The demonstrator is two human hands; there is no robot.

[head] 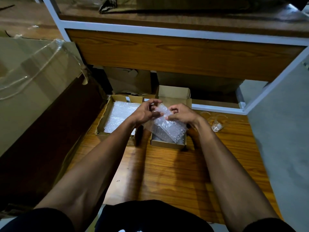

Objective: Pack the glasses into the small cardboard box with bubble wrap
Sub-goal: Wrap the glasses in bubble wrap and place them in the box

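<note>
1. Starting at the far left of the frame, a large cardboard carton with loose clear tape leans beside the worktop; it plays no part in the step in hand.
2. Left of centre sits a wider open box, its floor covered by a flat layer of bubble wrap; it looks like the supply of wrap.
3. The left hand hovers just above the centre of the frame, its grip narrow, thumb and fingers pinching the upper left edge of a bubble wrap sheet.
4. That sheet hangs from both hands down into the small cardboard box, which stands open at centre with its lid flap raised behind. Whether a glass is already inside cannot be told; the wrap hides the floor.
5. The right hand mirrors the left, its grip narrow too, pinching the sheet's upper right edge.
6. Right of the hands, the glasses stand on the worktop, well apart from the small box and not yet wrapped.
7. Judged from this, the step is lining or padding the box. The next move likely calls for pressing the sheet flat against the floor and walls, then freeing one hand to reach right for a glass.
</note>
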